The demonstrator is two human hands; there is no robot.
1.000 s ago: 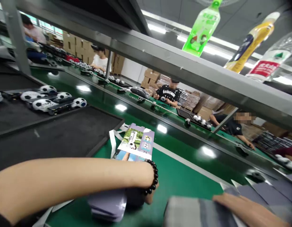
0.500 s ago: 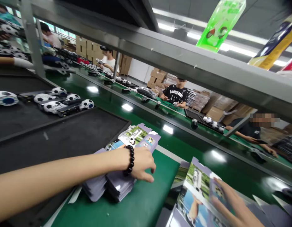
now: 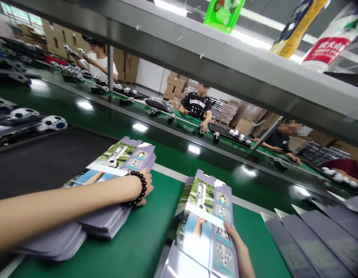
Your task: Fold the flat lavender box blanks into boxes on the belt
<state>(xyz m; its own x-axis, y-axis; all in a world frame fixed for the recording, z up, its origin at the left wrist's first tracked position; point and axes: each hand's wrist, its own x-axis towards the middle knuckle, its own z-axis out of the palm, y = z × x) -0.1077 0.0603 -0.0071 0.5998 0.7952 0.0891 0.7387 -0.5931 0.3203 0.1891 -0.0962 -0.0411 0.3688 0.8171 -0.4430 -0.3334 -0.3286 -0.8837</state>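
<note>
My left hand [image 3: 145, 184], with a black bead bracelet [image 3: 137, 189] on its wrist, rests on the right end of a stack of flat printed purple cartons [image 3: 121, 158] on the green table [image 3: 150, 243]. Its fingers are hidden behind the back of the hand. My right hand [image 3: 239, 251] comes in from the bottom edge. Its thumb lies on the right edge of a second bundle of the same printed cartons [image 3: 206, 216], which it holds tilted above the table. The two stacks lie side by side with green table between them.
Grey flat carton blanks [image 3: 312, 239] fan out at the right. A black mat [image 3: 36, 154] with soccer-ball toys [image 3: 53, 122] lies left. A steel shelf [image 3: 196, 50] with bottles [image 3: 224, 11] hangs overhead. Beyond the green conveyor [image 3: 115, 116], several people work across the line.
My right hand has carried its printed cartons up and left, further onto the green table. My left hand has stayed on the left stack. The view has swung right.
</note>
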